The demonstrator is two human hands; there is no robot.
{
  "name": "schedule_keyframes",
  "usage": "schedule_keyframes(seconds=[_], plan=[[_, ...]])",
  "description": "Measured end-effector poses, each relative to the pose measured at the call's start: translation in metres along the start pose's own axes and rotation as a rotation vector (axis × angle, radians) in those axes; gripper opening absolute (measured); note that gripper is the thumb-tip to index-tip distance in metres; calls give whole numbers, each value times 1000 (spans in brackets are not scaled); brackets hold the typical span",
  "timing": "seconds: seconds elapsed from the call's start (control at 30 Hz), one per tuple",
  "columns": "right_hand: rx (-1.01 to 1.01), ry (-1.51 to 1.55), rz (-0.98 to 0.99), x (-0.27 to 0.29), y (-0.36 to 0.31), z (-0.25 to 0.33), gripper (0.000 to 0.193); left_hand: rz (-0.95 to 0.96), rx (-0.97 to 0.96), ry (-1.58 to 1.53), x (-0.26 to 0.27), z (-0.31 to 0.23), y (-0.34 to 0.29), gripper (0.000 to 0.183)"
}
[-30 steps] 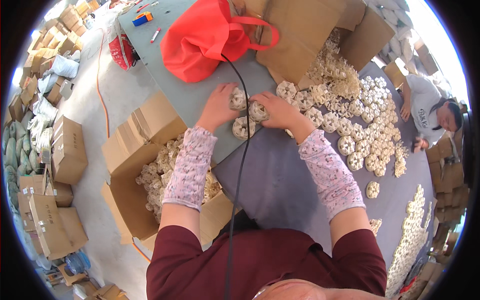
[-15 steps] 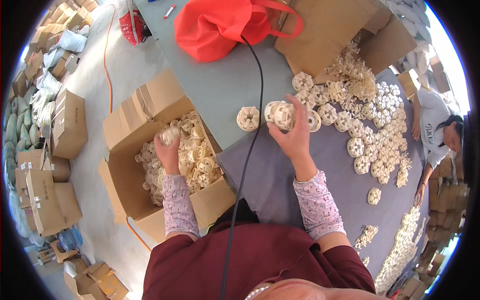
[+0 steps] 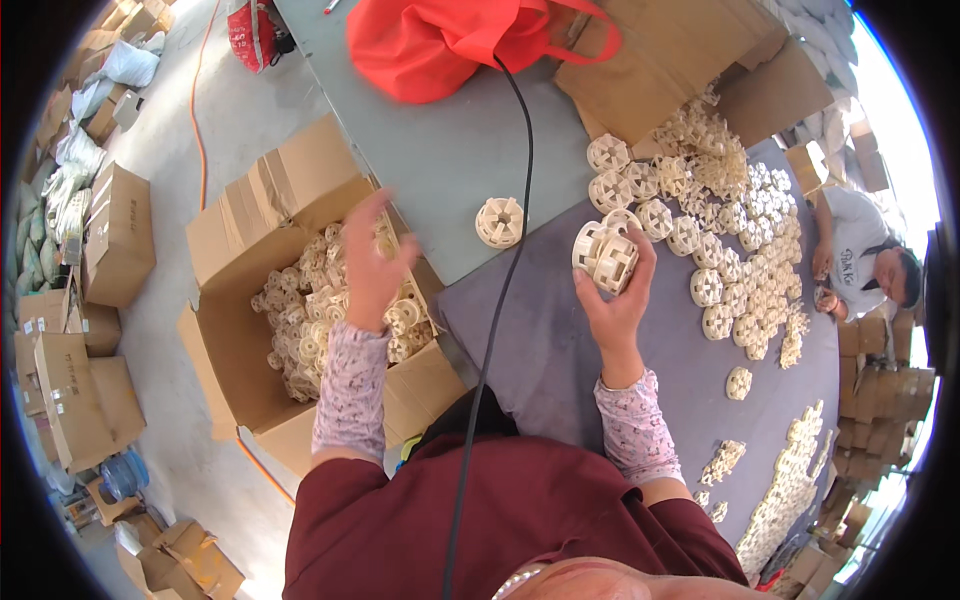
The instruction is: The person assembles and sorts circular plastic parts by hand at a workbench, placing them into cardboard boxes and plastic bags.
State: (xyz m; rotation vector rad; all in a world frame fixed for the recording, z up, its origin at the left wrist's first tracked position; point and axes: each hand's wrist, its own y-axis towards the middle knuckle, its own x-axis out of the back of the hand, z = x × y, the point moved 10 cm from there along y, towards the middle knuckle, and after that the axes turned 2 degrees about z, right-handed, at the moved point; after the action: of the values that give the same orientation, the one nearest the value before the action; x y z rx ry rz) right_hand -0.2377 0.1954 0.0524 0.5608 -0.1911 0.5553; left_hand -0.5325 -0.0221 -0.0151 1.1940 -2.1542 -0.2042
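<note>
A person (image 3: 520, 510) stands at the bench (image 3: 440, 180). The right-hand grip (image 3: 613, 315) holds cream wheels (image 3: 613, 264) above dark cloth (image 3: 545, 350); the left-hand grip (image 3: 372, 262), blurred, fingers spread, is over an open carton (image 3: 235, 350) of similar pieces (image 3: 310, 310). Between them lies a single wheel (image 3: 499, 222). Farther back I see a red bag (image 3: 430, 50); at right, a co-worker (image 3: 855, 250).

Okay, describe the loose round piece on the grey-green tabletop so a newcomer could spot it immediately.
At the top, find the red bag lying on the grey-green tabletop. Below it, near the edge of the purple cloth, sits a round cream piece. Unlike the crowded pieces to its right and those in the right hand, it lies alone, touching no other.
</note>
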Motion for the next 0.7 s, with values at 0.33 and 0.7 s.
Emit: schedule_keyframes(seconds=[0.33, 0.7], plan=[[61, 59, 26, -13, 4, 31, 94, 224, -47, -103, -40, -53, 25, 63], [462, -231, 1039, -283, -16, 143, 75, 266, 543, -1268, 34, 45, -124, 69]])
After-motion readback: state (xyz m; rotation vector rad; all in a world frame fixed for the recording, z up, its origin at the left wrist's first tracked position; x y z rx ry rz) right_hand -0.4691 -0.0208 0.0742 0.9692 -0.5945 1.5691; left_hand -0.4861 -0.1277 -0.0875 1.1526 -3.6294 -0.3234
